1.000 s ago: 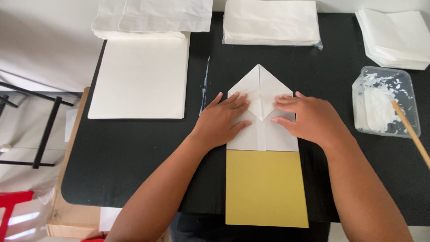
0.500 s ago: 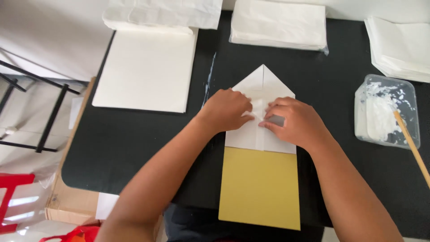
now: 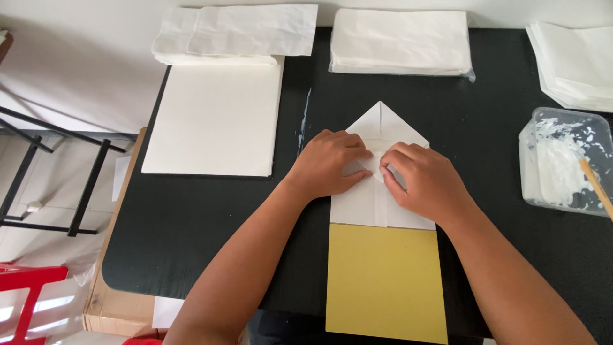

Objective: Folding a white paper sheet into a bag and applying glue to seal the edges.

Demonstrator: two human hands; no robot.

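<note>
The fingers of the left hand (image 3: pixel 329 163) are bent and close together, with the tips pressing down on the middle of the folded white paper (image 3: pixel 381 182). The fingers of the right hand (image 3: pixel 424 182) are also curled and narrow, and their tips meet the left ones at the centre fold; they seem to pinch or press a small flap there, but I cannot tell if any finger goes under the paper. Both palms lie flat on the sheet.

The folded white paper has a pointed top, like a house shape, and it lies on the black table (image 3: pixel 211 230) a little right of the middle, its lower part over a yellow card (image 3: pixel 385 281) that reaches over the near edge of the table.

Compared with half a second ago, the hands have stayed at the centre fold and the fingertips remain together; one second ago they were spread flat and apart, on the two sides of the fold.

Near the left edge lies a stack of white sheets (image 3: pixel 214 118), with folded white paper bags (image 3: pixel 236 32) at the far left corner. Another pile of white bags (image 3: pixel 401 41) sits at the far edge, and more white paper (image 3: pixel 575 61) at the far right corner. At the right edge stands a clear plastic tub of white paste (image 3: pixel 562 163) with a wooden stick (image 3: pixel 595 185) in it.
</note>
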